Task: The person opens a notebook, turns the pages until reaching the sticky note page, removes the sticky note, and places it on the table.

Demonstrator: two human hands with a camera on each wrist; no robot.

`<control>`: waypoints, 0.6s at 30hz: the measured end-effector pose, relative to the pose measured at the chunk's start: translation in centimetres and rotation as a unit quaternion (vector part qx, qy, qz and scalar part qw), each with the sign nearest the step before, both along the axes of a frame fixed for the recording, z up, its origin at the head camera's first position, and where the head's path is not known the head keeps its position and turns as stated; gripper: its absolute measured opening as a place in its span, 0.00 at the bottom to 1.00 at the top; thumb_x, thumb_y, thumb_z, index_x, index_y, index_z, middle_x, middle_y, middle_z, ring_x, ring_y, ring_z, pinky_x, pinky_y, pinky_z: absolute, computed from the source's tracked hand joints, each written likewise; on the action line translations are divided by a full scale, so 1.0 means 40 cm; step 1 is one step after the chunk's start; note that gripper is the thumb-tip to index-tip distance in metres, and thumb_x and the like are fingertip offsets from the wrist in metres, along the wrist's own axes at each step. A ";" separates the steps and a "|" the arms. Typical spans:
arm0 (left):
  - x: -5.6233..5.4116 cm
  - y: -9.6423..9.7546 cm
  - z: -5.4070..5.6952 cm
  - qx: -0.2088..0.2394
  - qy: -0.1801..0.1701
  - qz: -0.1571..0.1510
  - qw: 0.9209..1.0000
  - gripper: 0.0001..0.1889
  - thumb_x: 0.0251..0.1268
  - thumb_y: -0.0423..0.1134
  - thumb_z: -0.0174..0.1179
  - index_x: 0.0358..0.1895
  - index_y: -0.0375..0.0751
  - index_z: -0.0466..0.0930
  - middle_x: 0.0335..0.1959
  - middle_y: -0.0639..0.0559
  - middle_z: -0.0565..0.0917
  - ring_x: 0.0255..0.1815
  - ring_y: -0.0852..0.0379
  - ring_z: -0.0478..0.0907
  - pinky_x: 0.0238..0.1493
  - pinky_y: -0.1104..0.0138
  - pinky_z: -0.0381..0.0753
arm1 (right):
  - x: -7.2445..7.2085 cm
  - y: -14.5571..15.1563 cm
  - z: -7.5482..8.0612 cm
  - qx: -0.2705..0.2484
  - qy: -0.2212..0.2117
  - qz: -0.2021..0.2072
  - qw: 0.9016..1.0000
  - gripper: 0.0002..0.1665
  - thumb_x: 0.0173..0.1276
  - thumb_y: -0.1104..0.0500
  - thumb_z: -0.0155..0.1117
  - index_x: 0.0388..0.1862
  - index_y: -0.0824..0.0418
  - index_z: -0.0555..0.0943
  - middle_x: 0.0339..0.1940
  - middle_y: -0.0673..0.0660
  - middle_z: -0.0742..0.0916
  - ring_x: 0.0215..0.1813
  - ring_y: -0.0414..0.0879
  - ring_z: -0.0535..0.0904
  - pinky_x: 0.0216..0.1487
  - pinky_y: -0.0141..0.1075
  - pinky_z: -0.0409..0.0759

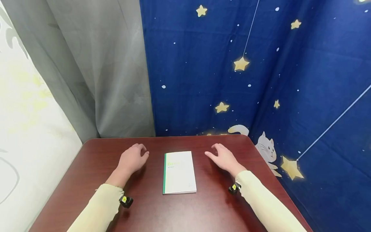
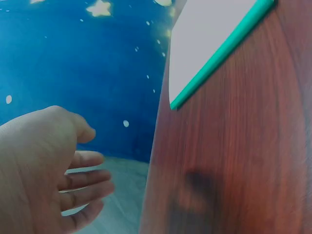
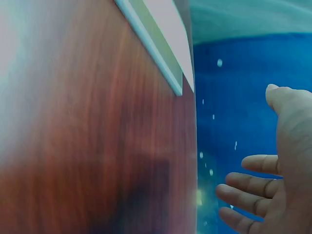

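Note:
A white book (image 1: pixel 180 175) with a green spine lies flat on the dark red table (image 1: pixel 156 212), its cover printed with small yellow-green lettering. To its left is my left hand (image 1: pixel 134 158), apart from the book, fingers loosely bent and holding nothing. On the other side my right hand (image 1: pixel 224 158) is likewise apart from it, with relaxed fingers and nothing in them. The left wrist view shows the book's green spine (image 2: pixel 224 53) beyond the thumb; in the right wrist view the book's page edge (image 3: pixel 153 46) appears.
Behind the table hang a grey curtain (image 1: pixel 121 71) and a blue curtain (image 1: pixel 191 64) with stars and a cat. A pale curtain (image 1: pixel 29 129) is at the left. Small black wrist cameras sit at both cuffs.

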State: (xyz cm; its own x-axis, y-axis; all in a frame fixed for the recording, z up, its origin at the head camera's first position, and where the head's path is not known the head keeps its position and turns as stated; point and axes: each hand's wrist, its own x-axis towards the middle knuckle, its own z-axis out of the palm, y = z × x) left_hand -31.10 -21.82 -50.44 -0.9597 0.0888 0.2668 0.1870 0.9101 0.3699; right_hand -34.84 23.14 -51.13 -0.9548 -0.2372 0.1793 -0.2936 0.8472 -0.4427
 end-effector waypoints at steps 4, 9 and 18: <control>0.033 0.016 -0.010 0.017 -0.016 -0.015 1.000 0.12 0.77 0.46 0.66 0.50 0.41 0.87 0.44 0.46 0.87 0.37 0.48 0.81 0.44 0.46 0.86 | 0.046 -0.025 -0.002 -0.022 -0.021 0.014 0.999 0.44 0.77 0.26 0.65 0.70 0.62 0.82 0.62 0.60 0.87 0.62 0.55 0.86 0.68 0.56 0.82; 0.068 0.038 -0.022 0.028 -0.044 -0.026 0.998 0.09 0.76 0.46 0.68 0.47 0.44 0.87 0.37 0.52 0.84 0.34 0.53 0.77 0.40 0.52 0.82 | 0.090 -0.061 -0.012 -0.024 -0.023 0.047 0.998 0.41 0.78 0.29 0.67 0.67 0.61 0.84 0.60 0.59 0.89 0.60 0.54 0.86 0.66 0.54 0.83; 0.117 0.088 -0.048 0.038 -0.080 -0.064 0.994 0.05 0.76 0.44 0.70 0.45 0.49 0.87 0.37 0.58 0.84 0.35 0.59 0.78 0.42 0.56 0.83 | 0.157 -0.093 -0.062 0.039 -0.007 0.119 0.992 0.41 0.77 0.29 0.67 0.67 0.61 0.85 0.56 0.56 0.88 0.59 0.51 0.85 0.66 0.52 0.83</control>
State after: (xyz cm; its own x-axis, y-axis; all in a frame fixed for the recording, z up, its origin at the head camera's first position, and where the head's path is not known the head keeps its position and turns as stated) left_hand -26.42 -18.30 -52.35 -0.9725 0.1983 0.1221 0.2326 0.8513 0.4703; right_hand -28.54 19.43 -53.61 -0.8725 -0.4685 0.1385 -0.4834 0.7868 -0.3839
